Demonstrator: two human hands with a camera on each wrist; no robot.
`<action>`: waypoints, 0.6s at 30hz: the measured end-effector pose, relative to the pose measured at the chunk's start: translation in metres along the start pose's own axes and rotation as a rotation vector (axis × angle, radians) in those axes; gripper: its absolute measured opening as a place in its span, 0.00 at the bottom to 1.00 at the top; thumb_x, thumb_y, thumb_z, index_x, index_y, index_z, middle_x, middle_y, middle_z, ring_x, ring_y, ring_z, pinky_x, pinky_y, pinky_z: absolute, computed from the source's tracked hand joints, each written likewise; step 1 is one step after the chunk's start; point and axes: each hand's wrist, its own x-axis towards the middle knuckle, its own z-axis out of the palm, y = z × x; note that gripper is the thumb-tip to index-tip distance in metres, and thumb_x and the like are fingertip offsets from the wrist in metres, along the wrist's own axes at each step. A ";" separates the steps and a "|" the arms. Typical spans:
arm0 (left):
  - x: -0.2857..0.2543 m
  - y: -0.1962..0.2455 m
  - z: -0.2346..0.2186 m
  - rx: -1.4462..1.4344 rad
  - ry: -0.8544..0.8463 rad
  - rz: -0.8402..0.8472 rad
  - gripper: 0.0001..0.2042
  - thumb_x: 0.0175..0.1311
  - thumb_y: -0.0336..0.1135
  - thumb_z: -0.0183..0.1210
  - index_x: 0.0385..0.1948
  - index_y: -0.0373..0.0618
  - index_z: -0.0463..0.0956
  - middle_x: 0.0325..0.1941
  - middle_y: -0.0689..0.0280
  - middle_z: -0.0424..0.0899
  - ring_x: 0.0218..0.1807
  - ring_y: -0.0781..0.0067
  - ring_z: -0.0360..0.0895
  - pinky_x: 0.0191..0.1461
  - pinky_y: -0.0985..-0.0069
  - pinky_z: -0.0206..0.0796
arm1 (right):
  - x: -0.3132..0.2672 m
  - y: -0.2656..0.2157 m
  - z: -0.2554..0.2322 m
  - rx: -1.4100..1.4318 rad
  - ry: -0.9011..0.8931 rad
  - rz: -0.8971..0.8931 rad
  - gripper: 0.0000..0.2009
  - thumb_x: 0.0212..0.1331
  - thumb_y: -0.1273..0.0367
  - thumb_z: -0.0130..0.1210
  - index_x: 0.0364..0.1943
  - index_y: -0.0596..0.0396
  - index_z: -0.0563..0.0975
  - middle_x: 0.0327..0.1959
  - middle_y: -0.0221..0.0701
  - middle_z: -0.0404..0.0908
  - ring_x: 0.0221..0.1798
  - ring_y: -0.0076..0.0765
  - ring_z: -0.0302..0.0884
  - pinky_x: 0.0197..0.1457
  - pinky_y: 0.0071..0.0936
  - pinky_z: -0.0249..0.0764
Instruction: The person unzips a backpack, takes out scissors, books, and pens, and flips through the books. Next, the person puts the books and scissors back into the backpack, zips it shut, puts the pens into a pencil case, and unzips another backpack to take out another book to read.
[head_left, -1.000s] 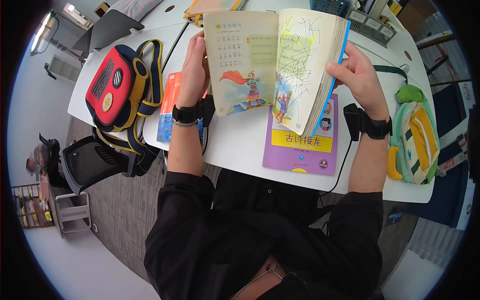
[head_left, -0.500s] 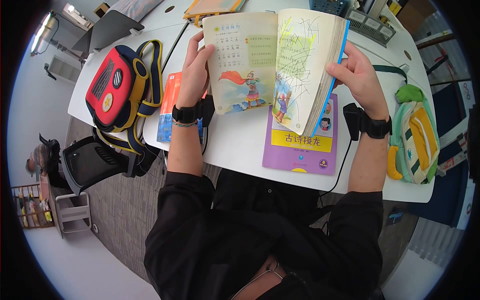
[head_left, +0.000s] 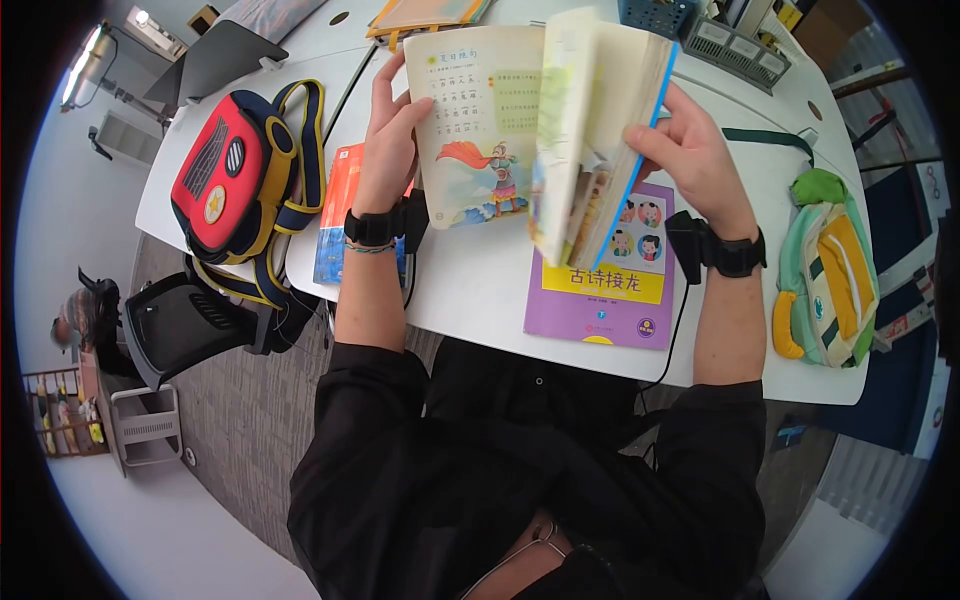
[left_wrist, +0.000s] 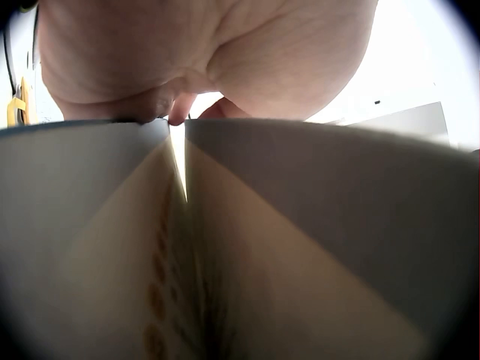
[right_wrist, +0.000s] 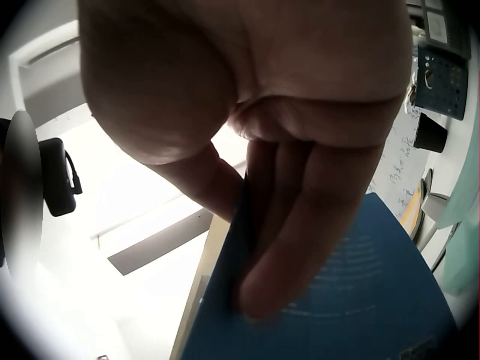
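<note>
In the head view, I'm holding the book (head_left: 545, 140) open over the counter (head_left: 450, 290), partly covering a purple book (head_left: 590, 318). Its left page (head_left: 485, 135) is showing a blue heading and a red-caped figure; pale leaves (head_left: 562, 140) are blurring beside it. My left fingers (head_left: 384, 90) are pinching that page's edge, my right fingers (head_left: 678, 108) gripping the blue-covered side. In the left wrist view, its shadowed surfaces are looking grey and tan. In the right wrist view, its blue cover (right_wrist: 375, 300) is showing pale lines.

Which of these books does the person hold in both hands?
The open, blue-covered book, between left hand and right hand; the purple book and orange-and-blue book lie on the table.
</note>
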 end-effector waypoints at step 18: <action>0.002 -0.003 -0.004 -0.110 -0.013 -0.041 0.16 0.73 0.36 0.42 0.55 0.35 0.66 0.50 0.60 0.77 0.52 0.74 0.74 0.56 0.75 0.66 | -0.004 0.000 -0.018 -0.076 0.019 -0.009 0.22 0.63 0.69 0.54 0.59 0.63 0.65 0.38 0.38 0.84 0.33 0.27 0.84 0.33 0.24 0.80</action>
